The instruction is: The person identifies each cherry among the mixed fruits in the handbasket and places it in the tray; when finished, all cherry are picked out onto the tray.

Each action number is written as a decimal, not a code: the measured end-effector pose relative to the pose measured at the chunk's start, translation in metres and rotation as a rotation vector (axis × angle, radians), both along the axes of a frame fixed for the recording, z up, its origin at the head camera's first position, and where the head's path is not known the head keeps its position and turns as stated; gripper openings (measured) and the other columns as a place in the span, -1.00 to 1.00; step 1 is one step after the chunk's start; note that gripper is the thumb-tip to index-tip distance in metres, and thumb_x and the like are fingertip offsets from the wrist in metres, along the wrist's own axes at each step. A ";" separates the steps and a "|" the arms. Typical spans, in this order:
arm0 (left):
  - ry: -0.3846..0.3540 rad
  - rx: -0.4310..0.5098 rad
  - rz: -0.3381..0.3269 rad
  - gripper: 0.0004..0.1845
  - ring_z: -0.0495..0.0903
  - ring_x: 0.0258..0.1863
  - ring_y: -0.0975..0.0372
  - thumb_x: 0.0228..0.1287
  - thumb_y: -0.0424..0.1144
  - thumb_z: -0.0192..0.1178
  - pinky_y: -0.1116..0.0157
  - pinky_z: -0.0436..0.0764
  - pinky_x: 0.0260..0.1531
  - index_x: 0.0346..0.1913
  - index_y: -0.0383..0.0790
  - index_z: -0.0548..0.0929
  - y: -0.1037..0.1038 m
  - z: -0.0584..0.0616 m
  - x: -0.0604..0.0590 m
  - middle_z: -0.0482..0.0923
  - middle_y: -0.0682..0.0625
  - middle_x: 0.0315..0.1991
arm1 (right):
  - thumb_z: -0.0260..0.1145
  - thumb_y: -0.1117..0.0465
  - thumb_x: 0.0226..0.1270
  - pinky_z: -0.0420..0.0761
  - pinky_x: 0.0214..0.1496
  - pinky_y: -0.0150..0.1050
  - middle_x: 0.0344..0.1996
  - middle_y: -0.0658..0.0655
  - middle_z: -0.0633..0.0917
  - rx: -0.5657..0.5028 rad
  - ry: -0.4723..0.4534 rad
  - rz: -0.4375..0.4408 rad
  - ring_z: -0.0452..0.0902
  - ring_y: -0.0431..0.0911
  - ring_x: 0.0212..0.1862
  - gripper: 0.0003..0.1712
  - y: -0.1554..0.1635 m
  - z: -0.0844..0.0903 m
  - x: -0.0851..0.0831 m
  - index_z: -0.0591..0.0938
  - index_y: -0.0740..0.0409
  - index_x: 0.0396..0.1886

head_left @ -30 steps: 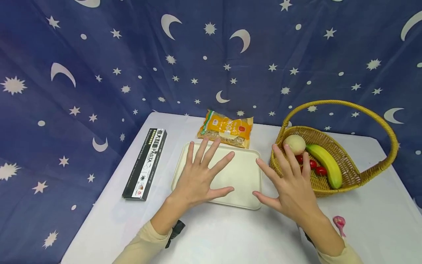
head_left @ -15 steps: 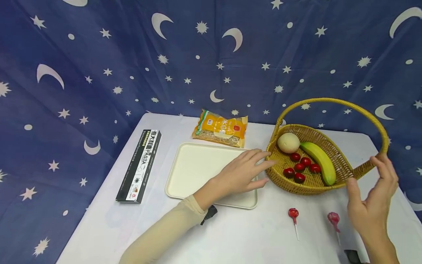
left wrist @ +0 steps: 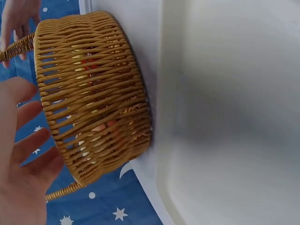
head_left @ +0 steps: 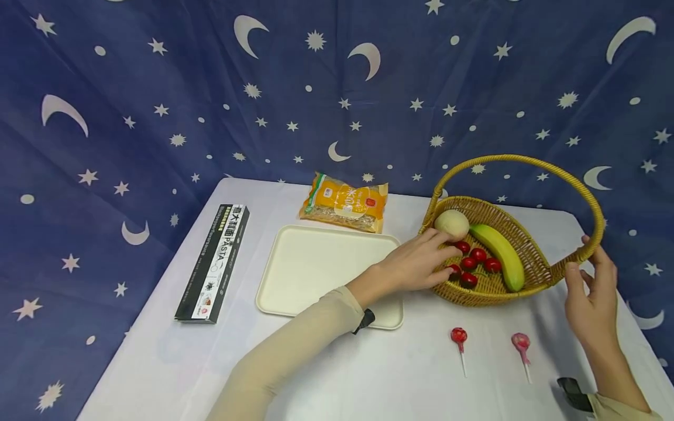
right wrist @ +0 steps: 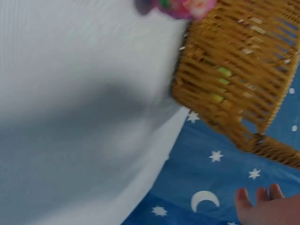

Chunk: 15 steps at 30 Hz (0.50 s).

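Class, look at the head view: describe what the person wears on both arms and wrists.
Both hands are bare. The left arm wears a snug beige sleeve reaching the wrist, with a small black strap at its cuff. The right arm shows a beige cuff and a black strap piece beside the wrist.

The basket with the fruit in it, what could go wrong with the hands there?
The left hand reaches over the rim of the basket among the small red fruits; they could roll or get squashed. The right hand is at the handle's base; a nudge there might tip the basket and spill the banana. Two lollipops lie just in front, and a sliding basket could push them.
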State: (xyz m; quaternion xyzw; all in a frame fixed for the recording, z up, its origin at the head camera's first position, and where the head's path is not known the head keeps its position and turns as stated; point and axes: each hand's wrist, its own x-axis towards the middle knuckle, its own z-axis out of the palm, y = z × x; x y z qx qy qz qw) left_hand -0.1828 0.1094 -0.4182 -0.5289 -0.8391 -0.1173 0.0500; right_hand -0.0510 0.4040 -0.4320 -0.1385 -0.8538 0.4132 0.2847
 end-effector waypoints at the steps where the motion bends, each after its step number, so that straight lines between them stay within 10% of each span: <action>1: -0.016 -0.008 0.005 -0.56 0.44 0.33 0.21 0.61 0.00 0.12 0.34 0.48 0.40 0.43 0.04 0.59 0.002 0.000 0.000 0.48 0.05 0.43 | 0.00 0.18 0.72 0.15 0.68 -0.39 0.55 -0.25 0.32 -0.007 -0.025 -0.005 0.14 -0.33 0.60 -0.38 0.002 -0.002 -0.001 0.27 -0.22 0.68; 15: -0.128 -0.105 0.012 -0.60 0.46 0.42 0.24 0.65 0.01 0.09 0.38 0.50 0.42 0.40 0.06 0.61 0.028 0.001 -0.003 0.48 0.07 0.42 | 0.11 0.21 0.70 0.37 0.20 -0.81 0.35 -0.50 0.45 0.002 -0.032 -0.018 0.25 -0.45 0.48 -0.49 0.018 -0.013 -0.009 0.52 -0.07 0.54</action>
